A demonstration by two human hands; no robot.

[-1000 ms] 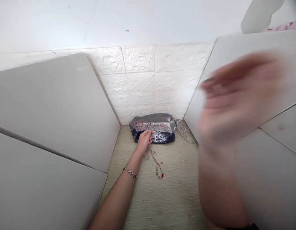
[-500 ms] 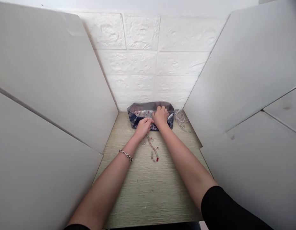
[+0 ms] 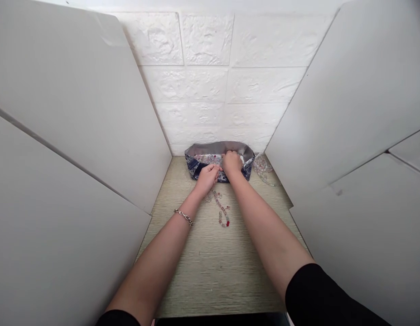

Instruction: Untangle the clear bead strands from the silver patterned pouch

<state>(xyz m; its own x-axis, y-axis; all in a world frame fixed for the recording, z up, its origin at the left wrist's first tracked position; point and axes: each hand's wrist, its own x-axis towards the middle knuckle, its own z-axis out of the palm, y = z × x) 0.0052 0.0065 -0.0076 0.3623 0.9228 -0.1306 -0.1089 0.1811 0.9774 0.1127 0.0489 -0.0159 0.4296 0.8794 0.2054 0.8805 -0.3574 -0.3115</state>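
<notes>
A dark blue patterned pouch with a silvery lining [image 3: 195,168] stands wide open against the back wall, and many small loose beads [image 3: 205,158] lie inside it. My left hand [image 3: 209,178] is at the pouch's front rim, thumb and fingertips pinched together; whatever is between them is too small to make out. My right hand [image 3: 233,163] reaches into the right side of the pouch with bent fingers, their tips hidden. Below my left hand a strand of clear, pink and red beads [image 3: 223,213] trails over the tabletop, its upper end near the wrist.
Another heap of strung clear and pale beads [image 3: 263,170] lies right of the pouch. White panels [image 3: 77,99] close in the wooden tabletop [image 3: 203,271] on both sides. A white brick-patterned wall [image 3: 210,86] stands behind. A chain bracelet [image 3: 184,217] circles my left wrist.
The whole view has shifted slightly. My right hand's fingers have dipped deeper into the pouch and curled. My left hand keeps its pinch at the rim, and the bead strand lies as before.
</notes>
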